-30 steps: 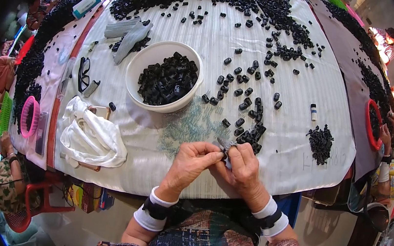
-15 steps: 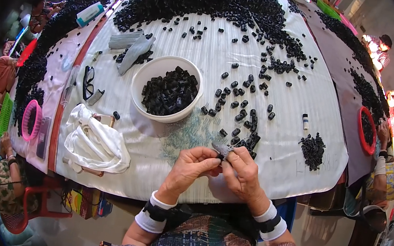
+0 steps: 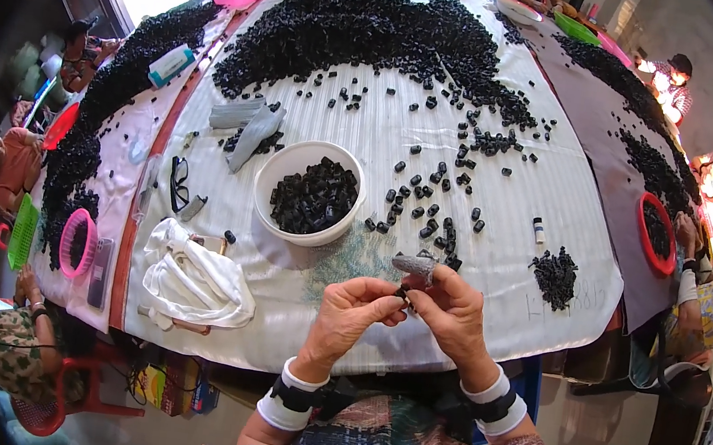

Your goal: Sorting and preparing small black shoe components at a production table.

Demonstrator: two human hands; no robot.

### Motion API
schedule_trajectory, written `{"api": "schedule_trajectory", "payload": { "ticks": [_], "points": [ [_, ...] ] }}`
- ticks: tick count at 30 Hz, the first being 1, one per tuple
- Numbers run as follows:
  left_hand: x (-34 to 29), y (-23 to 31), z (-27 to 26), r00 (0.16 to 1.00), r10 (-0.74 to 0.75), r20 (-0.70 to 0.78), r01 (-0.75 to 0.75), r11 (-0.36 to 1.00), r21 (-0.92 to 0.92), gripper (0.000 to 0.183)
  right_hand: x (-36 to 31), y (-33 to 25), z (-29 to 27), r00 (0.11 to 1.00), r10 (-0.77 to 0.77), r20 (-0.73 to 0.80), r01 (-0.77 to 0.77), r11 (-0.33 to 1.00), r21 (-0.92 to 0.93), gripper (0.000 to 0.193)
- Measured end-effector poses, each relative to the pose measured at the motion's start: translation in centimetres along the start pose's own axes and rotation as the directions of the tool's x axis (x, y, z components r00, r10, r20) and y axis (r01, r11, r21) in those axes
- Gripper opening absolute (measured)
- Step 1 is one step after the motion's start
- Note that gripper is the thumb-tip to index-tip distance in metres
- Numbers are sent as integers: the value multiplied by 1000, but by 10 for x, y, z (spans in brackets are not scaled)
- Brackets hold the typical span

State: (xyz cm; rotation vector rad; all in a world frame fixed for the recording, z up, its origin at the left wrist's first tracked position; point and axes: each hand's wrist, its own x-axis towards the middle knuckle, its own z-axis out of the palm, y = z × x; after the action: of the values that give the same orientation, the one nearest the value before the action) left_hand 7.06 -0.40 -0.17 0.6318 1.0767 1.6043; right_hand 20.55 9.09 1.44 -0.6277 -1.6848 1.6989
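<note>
My left hand (image 3: 343, 320) and my right hand (image 3: 456, 317) meet above the near part of the white-covered table. Both pinch a small black plastic part (image 3: 403, 294) between thumb and fingertips; the fingers hide most of it. A grey wrapping (image 3: 415, 268) covers my right index finger, which is raised off the part and points left. Just beyond my hands lie loose, short black cylindrical parts (image 3: 429, 225). To their left stands a white bowl (image 3: 264, 180) filled with similar black pieces (image 3: 315, 195). Slimmer black pieces (image 3: 554, 277) form a small heap at the right.
A large black mound (image 3: 353, 31) spans the far table. Left of the bowl are grey cloth strips (image 3: 253, 137), eyeglasses (image 3: 178, 185) and a white cloth (image 3: 189, 278). A small bottle (image 3: 538, 230) stands at right. Other people work around the table beside coloured baskets (image 3: 78, 242).
My right index finger has lifted away from the pinched part, its grey wrapping now showing fully. The whole view has shifted, with more of the far table edge and people visible.
</note>
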Motion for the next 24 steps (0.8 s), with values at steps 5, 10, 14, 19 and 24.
{"api": "schedule_trajectory", "payload": {
  "ticks": [5,10,14,19,24],
  "points": [
    [-5,3,11,999,36,12,-36,999,21,18,-4,-3,-5,995,-96,10,96,995,42,28],
    [-10,9,20,999,52,3,-52,995,88,18,-6,-13,-9,996,-90,26,91,996,-13,26],
    [-10,13,27,997,75,-11,-73,991,110,18,-7,-15,-10,997,-73,12,72,997,33,25],
    [-12,16,33,991,132,-24,-128,985,118,17,-10,-14,1,985,-78,-151,104,979,175,20],
    [-14,19,35,986,158,-47,-152,982,112,15,-10,-22,-1,898,-425,-111,379,878,-291,15]
  ]
}}
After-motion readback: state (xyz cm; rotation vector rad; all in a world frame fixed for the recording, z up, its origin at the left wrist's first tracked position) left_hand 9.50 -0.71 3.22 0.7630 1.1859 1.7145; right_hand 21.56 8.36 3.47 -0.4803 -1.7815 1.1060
